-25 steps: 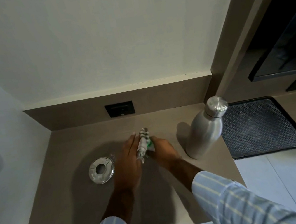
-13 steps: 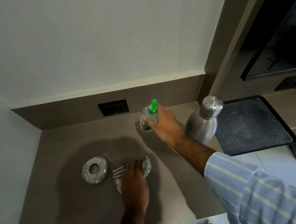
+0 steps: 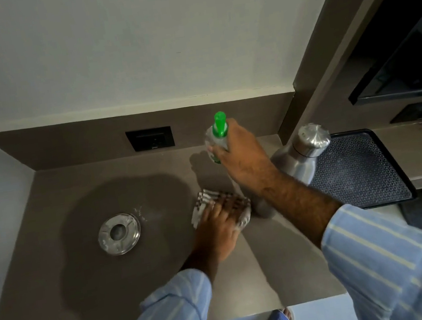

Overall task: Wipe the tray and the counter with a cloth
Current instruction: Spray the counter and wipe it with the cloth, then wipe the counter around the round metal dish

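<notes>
Left hand (image 3: 216, 228) presses cloth (image 3: 205, 202) flat on counter (image 3: 62, 308); bottle (image 3: 216, 142) label unreadable.

Grey-brown matte stone counter (image 3: 59, 294) with matching upstand; wall above, off-white. Crumpled cloth with dark and white stripes (image 3: 205, 199). Clear plastic bottle with bright green cap (image 3: 218, 133). Brushed silver steel flask (image 3: 303, 156). Black rectangular tray with fine lattice pattern (image 3: 358, 172). Round shiny silver metal dish (image 3: 119, 233). Black wall socket plate (image 3: 150, 139). Sleeves (image 3: 403, 267): pale blue, cream stripes.
</notes>
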Demonstrator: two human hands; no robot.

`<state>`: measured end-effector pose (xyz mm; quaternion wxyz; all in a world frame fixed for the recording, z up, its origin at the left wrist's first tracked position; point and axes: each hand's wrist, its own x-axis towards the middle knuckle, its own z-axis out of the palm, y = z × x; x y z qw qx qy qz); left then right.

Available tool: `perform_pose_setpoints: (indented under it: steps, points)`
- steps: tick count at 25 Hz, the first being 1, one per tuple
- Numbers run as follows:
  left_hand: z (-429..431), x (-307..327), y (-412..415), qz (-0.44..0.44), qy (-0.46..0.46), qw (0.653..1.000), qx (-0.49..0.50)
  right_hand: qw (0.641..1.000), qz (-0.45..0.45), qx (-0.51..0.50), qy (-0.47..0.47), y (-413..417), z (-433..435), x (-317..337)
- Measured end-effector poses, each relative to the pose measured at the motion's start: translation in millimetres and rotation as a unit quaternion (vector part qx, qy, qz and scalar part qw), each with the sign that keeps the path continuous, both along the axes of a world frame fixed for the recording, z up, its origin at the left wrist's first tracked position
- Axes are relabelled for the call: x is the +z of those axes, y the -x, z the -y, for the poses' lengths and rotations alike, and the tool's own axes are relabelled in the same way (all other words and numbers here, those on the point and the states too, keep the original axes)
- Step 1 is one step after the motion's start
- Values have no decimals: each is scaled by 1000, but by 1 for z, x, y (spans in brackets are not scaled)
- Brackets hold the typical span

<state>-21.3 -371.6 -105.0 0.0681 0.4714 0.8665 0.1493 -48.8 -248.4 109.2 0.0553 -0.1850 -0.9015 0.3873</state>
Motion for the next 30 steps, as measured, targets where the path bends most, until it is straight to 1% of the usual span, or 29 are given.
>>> perform_pose_setpoints:
  steps: [1,4,5,6,7,8,9,11,13,15,17,21,24,25,26,27,28,29,30]
  points:
    - [20,-1,-10,2,1,1000,-29,1000,13,3,-3,-1,2,-6]
    - [76,2,-54,21,-9,998,-61,998,60,21,12,-7,12,-31]
    - [89,3,-68,36,-29,997,-58,997,69,22,25,-9,14,-42]
    - [101,2,-79,54,-69,996,-36,996,76,25,39,-11,15,-51]
    - [109,1,-88,80,-117,990,5,995,83,28,55,-13,17,-63]
    - [115,2,-93,107,-162,979,68,993,92,35,71,-17,20,-74]
    - [120,8,-92,122,-193,962,151,991,98,40,84,-20,24,-84]
    - [126,26,-84,164,-244,908,298,987,97,46,117,-28,35,-102]
    - [133,36,-74,185,-274,865,377,984,71,51,152,-32,46,-120]
    - [142,39,-69,195,-283,844,412,986,41,69,145,-33,52,-127]
    - [148,35,-70,202,-282,837,423,987,37,90,128,-34,53,-127]
    - [148,33,-73,178,-262,851,419,986,66,96,120,-33,49,-124]
    - [149,37,-68,169,-237,863,413,982,110,102,115,-28,50,-123]
    - [150,41,-69,170,-227,868,408,984,124,82,94,-29,50,-130]
    - [153,45,-71,181,-220,861,421,986,155,51,41,-32,48,-136]
    - [158,51,-72,200,-232,835,457,982,186,19,-17,-39,44,-144]
    - [167,63,-68,215,-266,783,520,971,235,2,-48,-47,46,-147]
    - [181,74,-59,220,-316,714,585,962,270,4,-34,-55,53,-149]
    - [196,86,-46,216,-368,642,637,956,291,16,16,-61,66,-148]
